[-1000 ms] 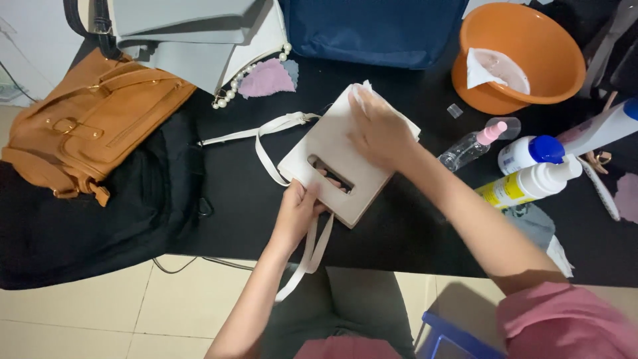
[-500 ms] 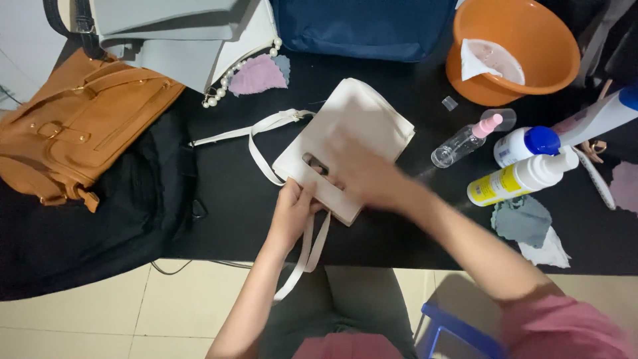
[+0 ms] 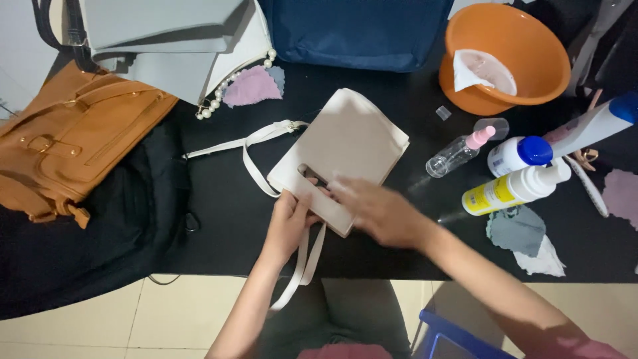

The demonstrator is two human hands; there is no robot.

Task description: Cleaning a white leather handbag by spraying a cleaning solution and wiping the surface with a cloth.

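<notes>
Handbag (image 3: pixel 345 149) of pale beige leather is seen lying flat near the front edge of a black table (image 3: pixel 412 246), its strap (image 3: pixel 256 139) trailing left. Its near corner is pinched by the left hand (image 3: pixel 287 223), seemingly to keep it from sliding, while the right hand (image 3: pixel 375 209), blurred and laid open-palmed on the front panel, grips nothing. Spray bottle (image 3: pixel 458 151), lotion bottles (image 3: pixel 515 189) and an orange basin (image 3: pixel 515 66) are ranged within reach on the right; a tan satchel (image 3: pixel 73 143) is set aside at left.
</notes>
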